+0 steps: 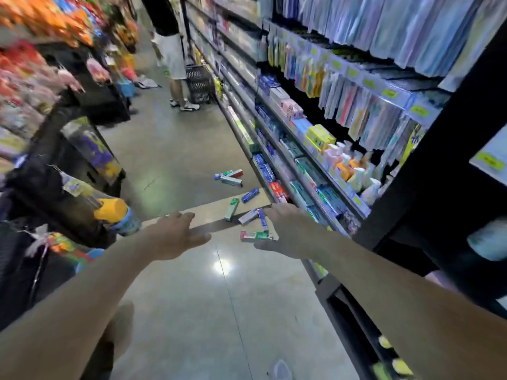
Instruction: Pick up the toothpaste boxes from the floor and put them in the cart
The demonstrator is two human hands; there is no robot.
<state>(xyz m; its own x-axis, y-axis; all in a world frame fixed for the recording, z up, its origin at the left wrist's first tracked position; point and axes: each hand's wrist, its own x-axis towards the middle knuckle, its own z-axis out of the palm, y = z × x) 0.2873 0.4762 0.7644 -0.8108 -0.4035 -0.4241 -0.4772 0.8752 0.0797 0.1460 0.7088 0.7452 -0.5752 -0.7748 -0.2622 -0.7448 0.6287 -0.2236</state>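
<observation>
In the head view, both arms are being stretched forward and down toward a scatter of toothpaste boxes (247,204) lying on the polished floor (225,297) of a shop aisle. The left hand (175,234) is being held out with fingers relaxed and nothing in it. The right hand (285,231) is being held spread, thumb apart from the fingers, just beside the nearest boxes; whether it is touching them cannot be told, and nothing is being pinched.

The boxes are lying in loose groups. A green and red box (253,235) is lying closest to the right hand, with a grey box (248,216) and a blue box (262,219) just behind it. A green box (231,209) and another blue box (250,195) are lying a little further on, and a small pile (229,178) is lying beyond those, well apart from the hands. All are lying beside the foot of the shelving (301,160) on the right.

The reach toward the first pick is judged to be the step in hand; no box is being held yet. For the next move, the right hand is being called on to drop lower and wrap round the nearest box. A dark wire frame at the left edge may be the cart (27,256), but this cannot be told through the blur.

Further down the aisle, another person (170,50) is standing beside a black basket (199,83).
</observation>
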